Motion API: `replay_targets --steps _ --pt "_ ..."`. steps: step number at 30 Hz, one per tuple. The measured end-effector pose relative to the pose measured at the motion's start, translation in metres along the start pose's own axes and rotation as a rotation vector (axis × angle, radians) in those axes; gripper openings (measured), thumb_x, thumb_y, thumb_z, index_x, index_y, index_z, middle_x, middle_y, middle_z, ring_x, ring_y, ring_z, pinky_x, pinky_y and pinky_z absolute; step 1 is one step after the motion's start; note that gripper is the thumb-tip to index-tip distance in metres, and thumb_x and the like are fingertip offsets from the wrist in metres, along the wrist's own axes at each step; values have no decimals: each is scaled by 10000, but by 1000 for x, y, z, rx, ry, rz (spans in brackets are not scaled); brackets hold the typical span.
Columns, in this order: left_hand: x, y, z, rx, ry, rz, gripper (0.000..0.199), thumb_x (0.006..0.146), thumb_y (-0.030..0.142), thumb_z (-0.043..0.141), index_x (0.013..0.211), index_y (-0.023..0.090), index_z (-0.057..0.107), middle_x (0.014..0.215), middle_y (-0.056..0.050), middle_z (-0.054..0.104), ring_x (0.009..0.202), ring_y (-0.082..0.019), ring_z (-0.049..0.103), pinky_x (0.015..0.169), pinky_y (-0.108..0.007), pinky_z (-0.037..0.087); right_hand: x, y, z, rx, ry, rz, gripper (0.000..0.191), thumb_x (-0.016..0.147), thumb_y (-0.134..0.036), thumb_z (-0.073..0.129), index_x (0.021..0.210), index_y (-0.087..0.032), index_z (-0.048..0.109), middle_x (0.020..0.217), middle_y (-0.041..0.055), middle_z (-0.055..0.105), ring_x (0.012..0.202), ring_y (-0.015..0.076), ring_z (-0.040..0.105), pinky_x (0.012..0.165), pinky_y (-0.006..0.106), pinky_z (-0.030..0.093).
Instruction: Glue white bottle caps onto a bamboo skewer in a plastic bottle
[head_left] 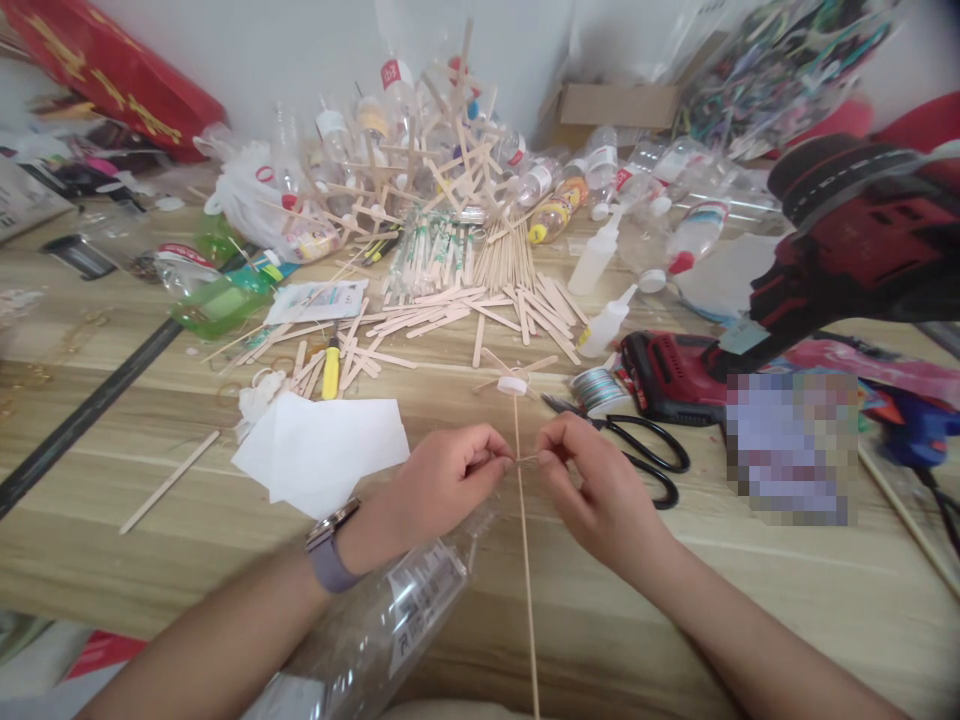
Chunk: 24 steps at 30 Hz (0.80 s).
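Note:
A long thin wooden stick (526,560) runs from the bottom edge up to a white bottle cap (512,385), where flat wooden sticks (536,367) fan out like blades. My left hand (457,475), with a watch on its wrist, is pinched closed just left of the stick. On the other side my right hand (596,480) is pinched closed too. A thin tan strand (528,459) stretches between both sets of fingertips across the stick; whether it is string or a rubber band is unclear. Beneath my left forearm lies a clear plastic bottle (405,620).
Black-handled scissors (649,440), a wire spool (598,391) and a red power tool (675,375) are right of my hands. White paper (319,450) and a yellow-handled screwdriver (331,370) lie left. Behind are craft sticks (427,312), glue bottles (598,255) and several plastic bottles (540,185).

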<state>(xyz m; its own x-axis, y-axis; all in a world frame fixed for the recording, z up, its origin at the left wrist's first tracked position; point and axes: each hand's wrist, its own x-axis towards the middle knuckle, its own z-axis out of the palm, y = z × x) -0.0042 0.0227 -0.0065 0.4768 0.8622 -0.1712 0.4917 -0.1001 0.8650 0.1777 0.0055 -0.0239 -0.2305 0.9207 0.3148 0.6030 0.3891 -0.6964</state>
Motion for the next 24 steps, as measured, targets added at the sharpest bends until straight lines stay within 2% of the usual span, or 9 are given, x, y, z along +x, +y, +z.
replay_targets --steps 4,6,12,18,24 --pt "-1 0 0 -13 -34 19 165 899 275 442 861 194 581 618 70 510 558 -82 412 529 -207 306 0 1 3 492 -149 197 188 903 -229 364 742 -215 460 582 -27 488 535 131 452 517 262 390" --pt "-1 -1 0 -28 -47 16 174 903 270 431 864 193 581 607 72 497 539 -79 388 518 -208 295 0 2 7 687 -165 269 177 912 -261 377 777 -208 478 590 -30 497 544 129 457 534 264 398" --pt "1 -2 0 -78 -23 -6 146 879 253 456 832 174 570 559 76 438 509 -76 352 504 -204 276 -4 4 20 949 -112 483 169 885 -339 480 791 -202 511 585 -42 476 492 109 412 460 237 296" --pt "4 -4 3 -149 -85 -19 167 867 262 463 781 166 568 568 71 426 498 -69 323 484 -201 248 -3 3 20 949 -90 530 205 872 -400 518 786 -215 487 586 -54 458 463 95 367 452 235 274" --pt "4 -5 5 -227 -114 -143 188 859 301 486 829 167 615 494 86 416 423 -63 326 456 -207 245 -3 5 17 751 -142 427 280 903 -459 482 768 -215 459 612 -57 417 491 91 348 448 226 275"
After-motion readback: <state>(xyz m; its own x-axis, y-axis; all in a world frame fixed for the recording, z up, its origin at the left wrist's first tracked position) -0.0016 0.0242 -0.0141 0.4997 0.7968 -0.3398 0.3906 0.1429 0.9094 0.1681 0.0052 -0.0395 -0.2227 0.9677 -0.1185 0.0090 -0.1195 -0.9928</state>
